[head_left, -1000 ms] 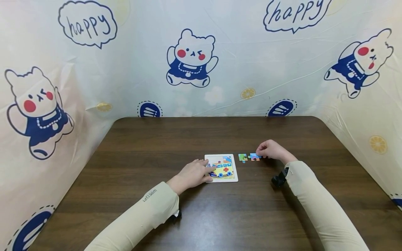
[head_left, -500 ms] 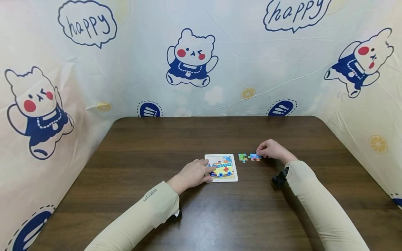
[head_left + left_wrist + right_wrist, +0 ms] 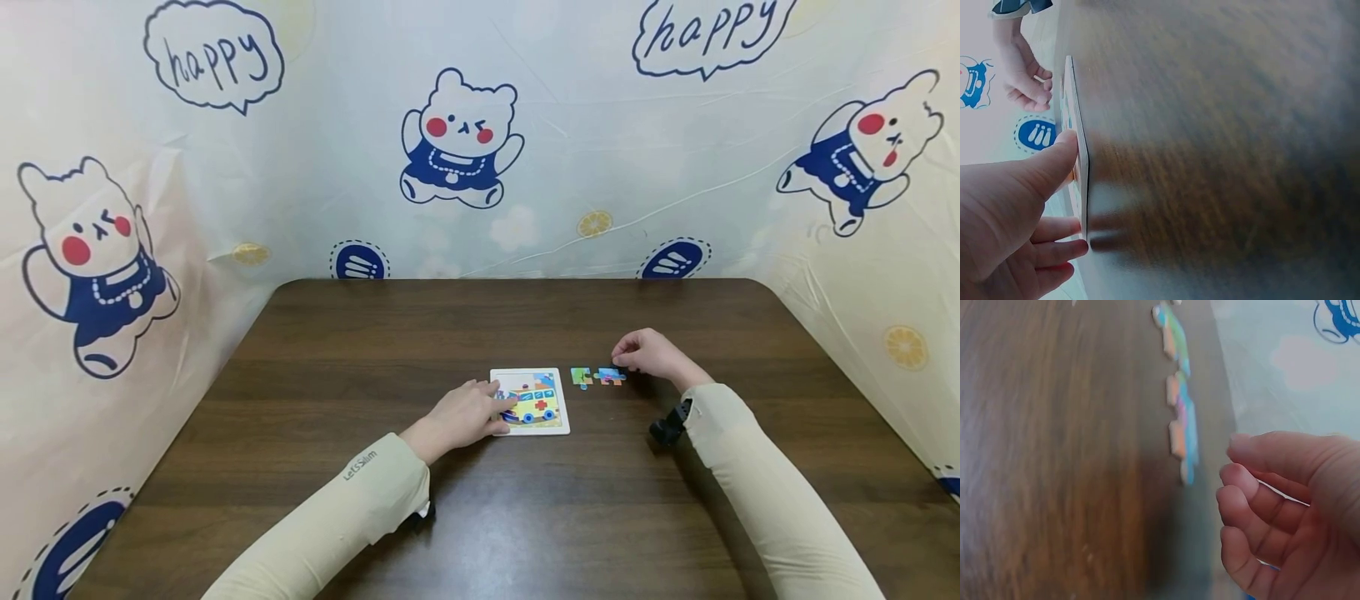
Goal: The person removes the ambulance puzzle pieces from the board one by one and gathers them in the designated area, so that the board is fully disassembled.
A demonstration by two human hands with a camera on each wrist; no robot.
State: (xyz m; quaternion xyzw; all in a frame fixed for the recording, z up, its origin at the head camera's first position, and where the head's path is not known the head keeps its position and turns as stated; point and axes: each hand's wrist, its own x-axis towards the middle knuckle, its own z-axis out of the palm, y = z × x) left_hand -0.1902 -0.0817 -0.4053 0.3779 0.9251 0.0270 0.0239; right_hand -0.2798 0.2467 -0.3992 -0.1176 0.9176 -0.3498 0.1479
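In the head view, a white-framed jigsaw puzzle [image 3: 542, 432] with a yellow ambulance picture lies on the table. My left hand [image 3: 459, 417] rests on its left side, index finger stretched across the picture; part of the puzzle is hidden under the fingers. The left wrist view shows the thumb [image 3: 1060, 153] on the board's surface. To the right of the frame lie two loose puzzle pieces, one mostly green [image 3: 581, 377] and one blue and pink [image 3: 611, 377]. Beside the blue one hovers my right hand [image 3: 651, 355], fingers loosely bent, with nothing between them in the right wrist view.
The dark wooden table [image 3: 360, 333] reaches back to a printed curtain [image 3: 555, 150] with bear figures. A black wrist camera [image 3: 667, 428] hangs under the right sleeve. Table surface lies around the puzzle and in front of both hands.
My right fingertips, earlier on the blue and pink piece, have lifted slightly off it. My left hand and the puzzle have stayed put. The head view has shifted very slightly.
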